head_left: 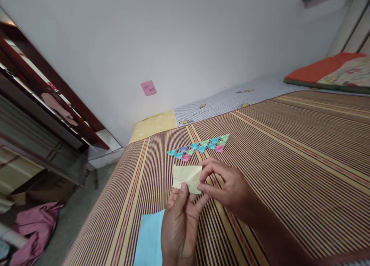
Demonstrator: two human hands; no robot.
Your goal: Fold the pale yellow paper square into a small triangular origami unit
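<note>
A pale yellow piece of paper [185, 175], with faint creases across it, is held up above the striped mat. My left hand [182, 221] supports it from below, palm up, with the thumb pressed on its lower edge. At the paper's right edge, my right hand [222, 181] pinches it between thumb and fingers. Beyond the hands lie several small folded paper triangles [200, 146] in blue, green, pink and purple, set out in rows. A light blue sheet of paper [148, 239] rests on the mat beside my left wrist, partly hidden by it.
The striped mat [289, 150] covers the bed, with a patterned sheet [214, 104] along the wall. A pink note [148, 88] sticks to the wall. At the far right is a folded orange quilt [318, 71]. Pink cloth [36, 231] lies on the floor at left.
</note>
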